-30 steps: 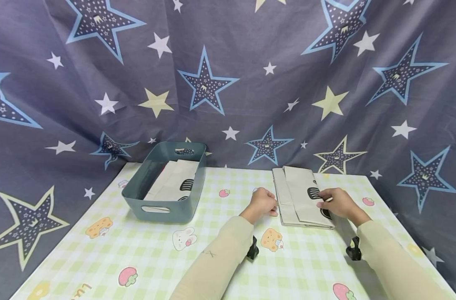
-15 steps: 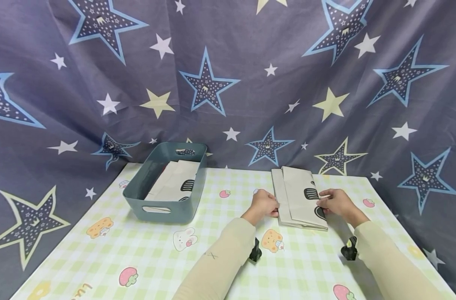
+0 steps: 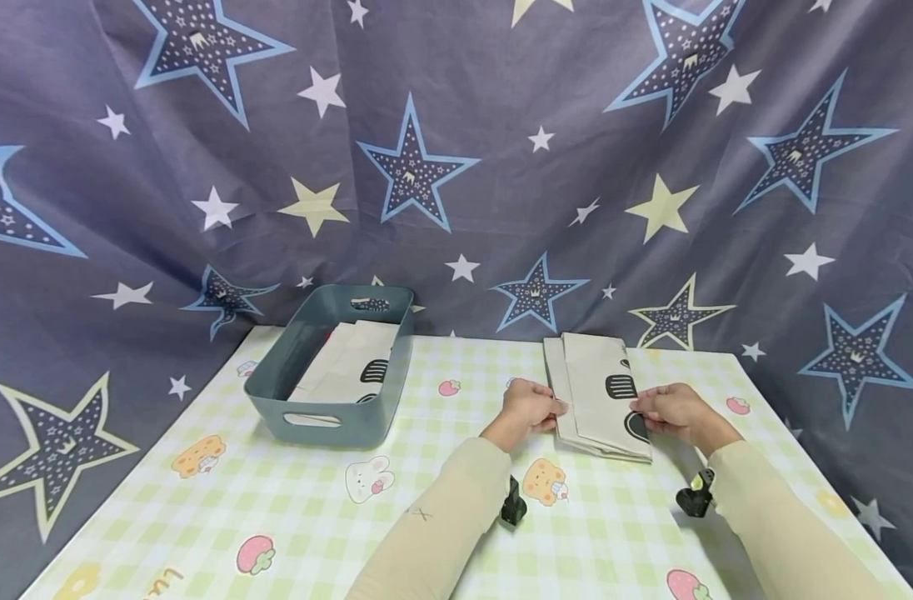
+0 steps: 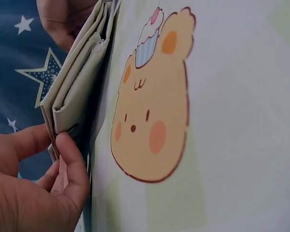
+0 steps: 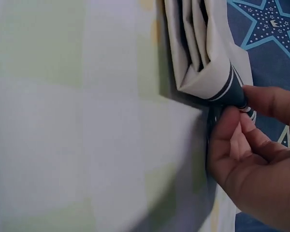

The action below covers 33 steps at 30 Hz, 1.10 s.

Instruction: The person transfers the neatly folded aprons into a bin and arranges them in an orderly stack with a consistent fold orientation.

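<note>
A folded cream cloth (image 3: pixel 593 392) with black printed shapes lies at the back right of the table, its layers stacked in a flat bundle. My left hand (image 3: pixel 530 410) pinches its left edge; in the left wrist view the thumb and fingers of that hand (image 4: pixel 43 186) close on the layered edge of the cloth (image 4: pixel 77 92). On the opposite side, my right hand (image 3: pixel 680 414) pinches the right edge. Close up in the right wrist view, the right hand (image 5: pixel 258 150) grips the rounded fold of the cloth (image 5: pixel 203 89) by its dark print.
To the left stands a blue-green plastic basket (image 3: pixel 366 423) with handle slots, holding another folded cream cloth (image 3: pixel 340 362) with black print and something red beside it. The table (image 3: pixel 456 533) has a green checked cover with cartoon prints. A star-patterned curtain (image 3: pixel 471 192) hangs directly behind.
The folded cloth's right edge has shifted a little to the left with my right hand. My left hand has moved from beside the left edge to pinching it.
</note>
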Tool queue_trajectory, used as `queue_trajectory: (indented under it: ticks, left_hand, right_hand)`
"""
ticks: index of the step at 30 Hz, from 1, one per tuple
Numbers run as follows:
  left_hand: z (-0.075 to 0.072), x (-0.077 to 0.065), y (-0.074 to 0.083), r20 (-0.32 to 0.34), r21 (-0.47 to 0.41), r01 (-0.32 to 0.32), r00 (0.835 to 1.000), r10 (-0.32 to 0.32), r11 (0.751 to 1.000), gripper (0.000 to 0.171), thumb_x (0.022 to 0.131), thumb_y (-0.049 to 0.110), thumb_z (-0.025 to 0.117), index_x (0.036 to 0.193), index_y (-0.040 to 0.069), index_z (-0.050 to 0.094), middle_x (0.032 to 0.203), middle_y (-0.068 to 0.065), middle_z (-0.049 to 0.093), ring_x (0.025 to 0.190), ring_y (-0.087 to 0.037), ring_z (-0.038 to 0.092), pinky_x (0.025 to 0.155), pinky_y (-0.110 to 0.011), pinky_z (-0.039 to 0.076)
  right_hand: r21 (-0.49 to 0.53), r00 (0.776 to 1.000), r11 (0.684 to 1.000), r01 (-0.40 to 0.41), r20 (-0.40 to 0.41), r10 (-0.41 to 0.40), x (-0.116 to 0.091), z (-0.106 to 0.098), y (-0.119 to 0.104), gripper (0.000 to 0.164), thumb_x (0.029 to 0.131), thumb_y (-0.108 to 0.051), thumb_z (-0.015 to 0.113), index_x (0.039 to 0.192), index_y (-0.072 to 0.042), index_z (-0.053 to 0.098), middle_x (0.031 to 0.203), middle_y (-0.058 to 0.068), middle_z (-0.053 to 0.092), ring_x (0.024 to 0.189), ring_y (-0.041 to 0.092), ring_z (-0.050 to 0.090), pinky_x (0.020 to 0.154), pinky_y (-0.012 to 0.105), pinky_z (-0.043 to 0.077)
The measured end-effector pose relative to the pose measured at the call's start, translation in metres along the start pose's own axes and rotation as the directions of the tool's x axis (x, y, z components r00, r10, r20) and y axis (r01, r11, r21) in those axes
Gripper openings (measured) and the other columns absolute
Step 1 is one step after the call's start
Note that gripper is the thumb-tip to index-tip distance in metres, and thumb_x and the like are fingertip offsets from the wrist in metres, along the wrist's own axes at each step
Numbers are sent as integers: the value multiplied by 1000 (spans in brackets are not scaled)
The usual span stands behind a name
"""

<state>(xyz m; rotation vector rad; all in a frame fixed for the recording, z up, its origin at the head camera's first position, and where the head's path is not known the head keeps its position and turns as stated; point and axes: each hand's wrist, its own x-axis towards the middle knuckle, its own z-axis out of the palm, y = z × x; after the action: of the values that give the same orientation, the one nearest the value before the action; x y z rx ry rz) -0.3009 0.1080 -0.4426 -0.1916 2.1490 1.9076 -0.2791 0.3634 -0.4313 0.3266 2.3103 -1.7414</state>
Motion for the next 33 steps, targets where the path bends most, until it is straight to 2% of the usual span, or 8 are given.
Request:
queue_trajectory:
  ticks: [7,12,16,20,26,33]
  left_hand:
    - [0,-5,2,-19,-9,-26,999,26,1000,27,78,-8,83,99,3,70,78,-8,68,56,-11,60,54,-23,55]
    - [-3,-3,3,-36,-20,-42,999,41,999,27,77,-11,82,99,2,71,79,-7,67,54,-10,56,49,-20,50]
    - [-7,-1,5,-37,-38,-63,997,61,997,29,77,-13,81,101,0,71,81,-7,65,52,-9,53,47,-19,48]
    - [-12,-1,9,-35,-30,-87,996,86,996,29,78,-11,81,103,0,72,85,-7,66,52,-9,53,48,-19,49]
    - [-23,-4,17,-26,-10,-127,992,127,992,30,80,-9,80,107,0,73,87,-7,68,52,-10,55,51,-22,52]
    - [-39,-6,24,-21,16,-170,985,170,985,29,80,-5,82,106,2,74,93,-7,75,60,-10,63,56,-22,56]
  right_hand:
    - [9,998,998,64,-30,-64,-2,8,-3,32,95,-3,65,120,13,54,70,-8,59,60,3,53,59,21,52]
    - [44,992,991,124,-31,-123,-3,11,-6,27,96,-3,64,117,11,55,77,-7,63,61,4,53,57,20,50]
    - [72,989,987,146,-34,-144,-3,11,-10,33,96,-4,65,123,12,54,83,-7,67,64,3,57,59,19,52]
    - [95,986,982,165,-34,-163,-4,11,-15,41,96,-5,66,129,14,50,87,-8,68,69,2,60,62,19,54]
    - [136,980,971,197,-31,-195,-6,14,-23,31,97,-3,66,123,9,53,90,-8,68,75,3,63,66,19,55]
    - [159,967,954,255,-34,-253,-9,23,-34,30,98,-3,64,122,11,52,94,-6,66,83,3,65,73,21,58]
